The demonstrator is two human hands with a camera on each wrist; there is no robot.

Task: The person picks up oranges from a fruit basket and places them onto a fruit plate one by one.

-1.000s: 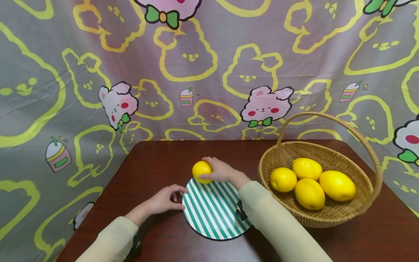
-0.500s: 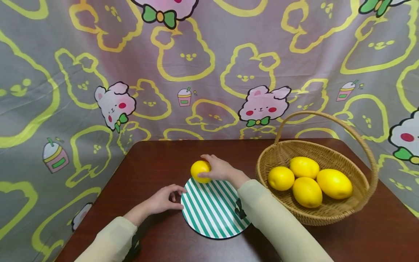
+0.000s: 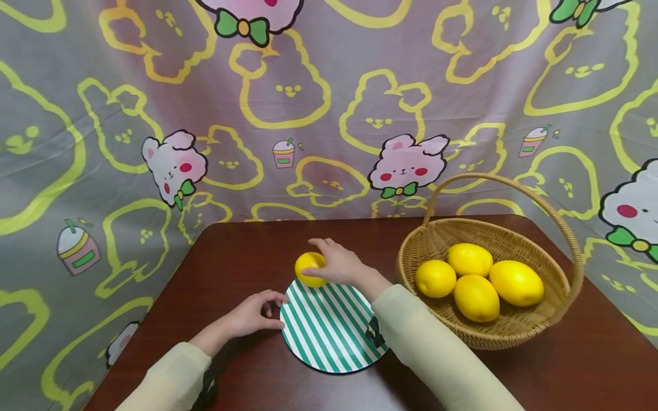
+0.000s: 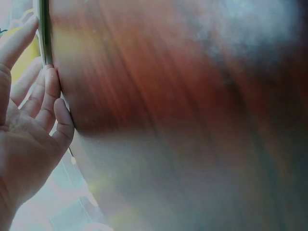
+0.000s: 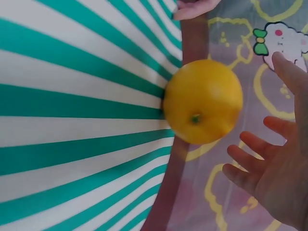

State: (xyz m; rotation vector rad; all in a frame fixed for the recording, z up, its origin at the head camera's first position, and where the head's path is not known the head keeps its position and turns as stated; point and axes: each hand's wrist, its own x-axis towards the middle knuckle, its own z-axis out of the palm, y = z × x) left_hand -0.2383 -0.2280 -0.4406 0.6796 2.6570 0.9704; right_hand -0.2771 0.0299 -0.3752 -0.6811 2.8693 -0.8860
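Observation:
A round, flat plate (image 3: 334,328) with green and white stripes lies on the table. On its far rim rests a yellow lemon (image 3: 310,269); the right wrist view shows the small green stem end of this lemon (image 5: 202,102). My right hand (image 3: 339,264) is beside the fruit, and in the right wrist view its fingers (image 5: 248,163) are spread, with a gap between them and the peel. My left hand (image 3: 252,315) lies at the plate's left side, fingertips and thumb right at the rim, fingers loosely bent. The left wrist view shows this hand's palm (image 4: 29,139) and the plate's thin edge.
A wicker basket (image 3: 411,245) with a tall arched handle stands on the right, holding several lemons (image 3: 477,298). The dark brown wooden table (image 3: 247,245) meets a patterned cloth (image 3: 329,103) with cartoon animals at its back and left.
My right hand has loosened from the lemon, its fingers lifting and spreading. The fruit stays on the far rim. My left hand keeps its place at the plate; the head view has shifted slightly.

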